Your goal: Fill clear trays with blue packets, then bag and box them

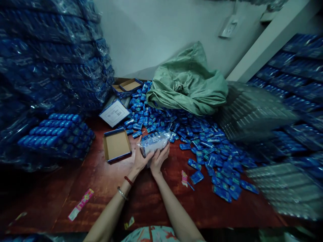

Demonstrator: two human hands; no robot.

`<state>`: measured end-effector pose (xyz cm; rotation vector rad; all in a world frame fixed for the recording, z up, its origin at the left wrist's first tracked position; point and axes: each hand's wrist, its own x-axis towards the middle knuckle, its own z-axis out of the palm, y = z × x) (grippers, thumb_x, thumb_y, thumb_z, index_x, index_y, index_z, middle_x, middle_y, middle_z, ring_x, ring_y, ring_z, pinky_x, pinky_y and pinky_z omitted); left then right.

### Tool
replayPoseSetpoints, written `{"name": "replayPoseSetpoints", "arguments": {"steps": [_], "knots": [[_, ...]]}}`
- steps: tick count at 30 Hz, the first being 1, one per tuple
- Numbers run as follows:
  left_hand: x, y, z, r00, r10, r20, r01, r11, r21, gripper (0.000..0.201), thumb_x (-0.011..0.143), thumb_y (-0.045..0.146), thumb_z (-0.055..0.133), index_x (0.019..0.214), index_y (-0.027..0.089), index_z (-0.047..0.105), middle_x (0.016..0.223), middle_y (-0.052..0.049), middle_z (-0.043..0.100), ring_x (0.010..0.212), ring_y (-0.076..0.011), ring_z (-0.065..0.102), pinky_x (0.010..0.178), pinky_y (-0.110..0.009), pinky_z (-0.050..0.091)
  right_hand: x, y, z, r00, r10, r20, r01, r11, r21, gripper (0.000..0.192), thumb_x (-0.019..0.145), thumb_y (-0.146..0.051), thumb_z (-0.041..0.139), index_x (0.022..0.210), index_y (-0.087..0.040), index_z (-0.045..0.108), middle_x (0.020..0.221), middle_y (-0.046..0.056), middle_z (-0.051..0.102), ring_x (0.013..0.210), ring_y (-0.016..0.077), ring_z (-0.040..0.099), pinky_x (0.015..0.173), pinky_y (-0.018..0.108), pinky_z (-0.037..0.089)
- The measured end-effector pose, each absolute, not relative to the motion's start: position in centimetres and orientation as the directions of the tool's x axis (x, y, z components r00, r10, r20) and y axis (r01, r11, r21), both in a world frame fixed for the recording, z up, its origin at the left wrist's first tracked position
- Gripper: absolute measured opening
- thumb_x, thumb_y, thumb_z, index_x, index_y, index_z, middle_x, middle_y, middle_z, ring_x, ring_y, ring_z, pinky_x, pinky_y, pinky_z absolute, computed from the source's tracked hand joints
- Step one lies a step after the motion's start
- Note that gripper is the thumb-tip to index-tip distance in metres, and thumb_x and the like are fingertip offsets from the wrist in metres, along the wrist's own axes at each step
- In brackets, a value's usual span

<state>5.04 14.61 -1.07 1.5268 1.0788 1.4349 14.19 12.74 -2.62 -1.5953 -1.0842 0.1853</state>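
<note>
Both hands are closed around a clear bag (154, 144) of small blue packs, just above the red table (151, 198). The left hand (139, 160) holds it from below, the right hand (159, 158) from the side. I think a firm grip from both sides stops it slipping. The open box (116, 145) sits just beside them. The words on the loose blue packs (202, 141) are too small to read

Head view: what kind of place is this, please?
Probably a small packing workshop or stockroom. Loose blue packets cover a red-brown table, wrapped blue bundles are stacked high, and both hands, left hand and right hand, hold a clear-wrapped pack.
</note>
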Motion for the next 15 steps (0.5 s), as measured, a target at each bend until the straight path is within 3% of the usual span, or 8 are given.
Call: {"name": "replayPoseSetpoints", "arguments": {"steps": [3,6,8,9,10,11,13,15], "knots": [[5.3,14.9,-0.8,-0.057,0.941,0.333,0.108,-0.326,0.939,0.082,0.075,0.042,0.067,0.141,0.020,0.024,0.146,-0.015,0.030,0.134,-0.0241,0.034,0.110,-0.041,0.029,14.5,10.3,-4.7,0.553,0.795,0.250,0.427,-0.012,-0.904,0.063,0.093,-0.049,0.028,0.144,-0.014,0.018,0.146,0.022,0.025,0.136,0.0305,0.022,0.107,0.053,0.025],[4.9,15.5,-0.6,0.023,0.944,0.328,0.106,-0.329,0.938,0.086,0.072,0.039,0.070,0.142,0.020,0.023,0.146,-0.013,0.032,0.134,-0.0234,0.034,0.111,-0.039,0.028,15.0,6.3,-4.4,0.570,0.822,-0.014,0.132,-0.109,-0.985,0.062,0.090,-0.056,0.033,0.140,-0.020,0.027,0.143,0.016,0.032,0.130,0.0264,0.035,0.099,0.043,0.039],[4.5,15.9,-0.6,0.072,0.949,0.308,0.094,-0.313,0.945,0.095,0.069,0.039,0.073,0.144,0.021,0.018,0.148,-0.013,0.029,0.134,-0.0234,0.035,0.111,-0.038,0.029,15.1,4.1,-3.0,0.486,0.843,-0.231,-0.113,-0.201,-0.973,0.059,0.087,-0.061,0.034,0.133,-0.024,0.036,0.128,0.012,0.048,0.106,0.0211,0.056,0.075,0.032,0.051],[4.4,16.1,-0.6,0.094,0.950,0.296,0.088,-0.304,0.949,0.099,0.067,0.039,0.075,0.144,0.021,0.015,0.148,-0.014,0.029,0.133,-0.0236,0.036,0.110,-0.038,0.030,15.1,3.5,-2.0,0.384,0.860,-0.335,-0.219,-0.268,-0.938,0.058,0.086,-0.065,0.035,0.126,-0.023,0.043,0.113,0.010,0.056,0.085,0.0175,0.061,0.058,0.027,0.049],[4.2,16.2,-0.6,0.115,0.951,0.288,0.082,-0.298,0.951,0.102,0.066,0.039,0.076,0.145,0.022,0.013,0.148,-0.014,0.029,0.132,-0.0237,0.037,0.110,-0.038,0.030,15.0,3.2,-1.1,0.262,0.874,-0.409,-0.295,-0.331,-0.896,0.057,0.084,-0.067,0.037,0.114,-0.022,0.050,0.094,0.006,0.060,0.064,0.0132,0.058,0.044,0.022,0.042],[4.0,16.4,-0.6,0.138,0.949,0.282,0.078,-0.294,0.952,0.104,0.065,0.039,0.076,0.145,0.022,0.012,0.147,-0.014,0.031,0.131,-0.0239,0.038,0.110,-0.040,0.029,15.1,3.1,-0.3,0.156,0.884,-0.441,-0.338,-0.372,-0.864,0.055,0.081,-0.070,0.039,0.099,-0.020,0.055,0.076,0.002,0.058,0.048,0.0093,0.048,0.037,0.019,0.032],[3.7,16.6,-0.5,0.193,0.943,0.271,0.065,-0.288,0.955,0.104,0.064,0.038,0.077,0.145,0.021,0.013,0.143,-0.013,0.037,0.130,-0.0240,0.040,0.111,-0.042,0.028,15.7,3.0,0.8,0.098,0.909,-0.404,-0.334,-0.352,-0.874,0.054,0.076,-0.073,0.044,0.072,-0.019,0.052,0.055,-0.005,0.044,0.037,0.0050,0.031,0.034,0.017,0.020],[3.3,16.7,-0.2,0.239,0.941,0.239,0.045,-0.256,0.966,0.103,0.065,0.037,0.076,0.145,0.021,0.014,0.141,-0.013,0.041,0.128,-0.0237,0.042,0.110,-0.042,0.029,17.4,2.0,0.9,0.195,0.945,-0.264,-0.180,-0.230,-0.956,0.054,0.074,-0.072,0.048,0.062,-0.020,0.048,0.051,-0.005,0.041,0.038,0.0058,0.033,0.036,0.018,0.024]]}}
